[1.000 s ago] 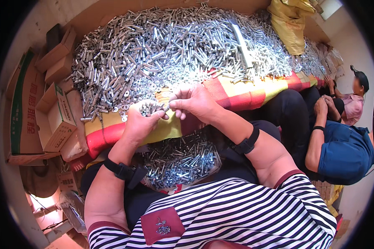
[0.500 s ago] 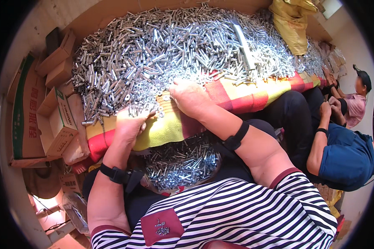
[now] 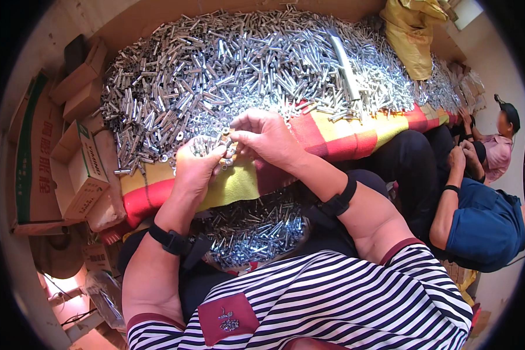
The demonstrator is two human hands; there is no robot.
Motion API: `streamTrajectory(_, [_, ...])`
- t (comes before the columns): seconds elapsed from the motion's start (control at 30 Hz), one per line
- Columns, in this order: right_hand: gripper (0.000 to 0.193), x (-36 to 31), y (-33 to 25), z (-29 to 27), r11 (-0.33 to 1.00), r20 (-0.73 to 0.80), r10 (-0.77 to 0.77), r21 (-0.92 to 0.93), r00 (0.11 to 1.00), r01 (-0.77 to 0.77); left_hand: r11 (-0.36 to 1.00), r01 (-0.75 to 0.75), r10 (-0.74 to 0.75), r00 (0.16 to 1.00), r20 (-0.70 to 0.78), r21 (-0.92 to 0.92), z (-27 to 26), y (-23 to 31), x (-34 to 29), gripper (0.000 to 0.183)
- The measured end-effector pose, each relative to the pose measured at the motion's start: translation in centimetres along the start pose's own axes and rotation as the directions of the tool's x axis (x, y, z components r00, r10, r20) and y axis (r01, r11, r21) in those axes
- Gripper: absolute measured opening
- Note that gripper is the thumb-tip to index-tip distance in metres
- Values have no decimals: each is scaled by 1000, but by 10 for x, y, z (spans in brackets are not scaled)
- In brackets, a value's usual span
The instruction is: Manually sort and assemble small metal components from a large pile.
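My left hand [image 3: 193,168] is closed around several small silver bolts [image 3: 202,146], whose ends show above the thumb. Close against them, my right hand [image 3: 268,135] has thumb and forefinger pinched at the bolt ends; whatever lies between these fingertips is too small to make out. Small nuts and washers [image 3: 227,153] show between the two hands. Just beyond lies a large heap of shiny metal bolts and sleeves [image 3: 233,64], with loose nuts along its near edge. Under both hands, a checked red and yellow cloth [image 3: 233,185] covers the near edge.
An open carton [image 3: 79,175] and larger cardboard boxes [image 3: 38,157] stand at the left. A container of bolts [image 3: 256,236] sits below the cloth. A silver bar [image 3: 344,64] lies on the heap near a yellow sack [image 3: 411,35]. Two people [image 3: 478,216] sit at the right.
My left hand has lifted off the heap's edge and moved slightly right with bolts in it. The right hand has come over to meet it, its fingers now pinched at the bolts.
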State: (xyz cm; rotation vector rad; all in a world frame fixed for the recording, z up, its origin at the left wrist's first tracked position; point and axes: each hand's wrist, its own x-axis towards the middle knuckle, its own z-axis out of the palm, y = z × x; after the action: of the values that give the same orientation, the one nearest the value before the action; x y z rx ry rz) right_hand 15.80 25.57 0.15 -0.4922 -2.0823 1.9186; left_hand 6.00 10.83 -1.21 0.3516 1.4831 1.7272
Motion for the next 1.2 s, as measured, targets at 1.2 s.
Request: streamTrajectory(1.2, [8, -5, 15, -9, 385, 119, -420, -874, 900, 296, 925, 200, -290, 921, 261, 324, -13, 5, -28, 20])
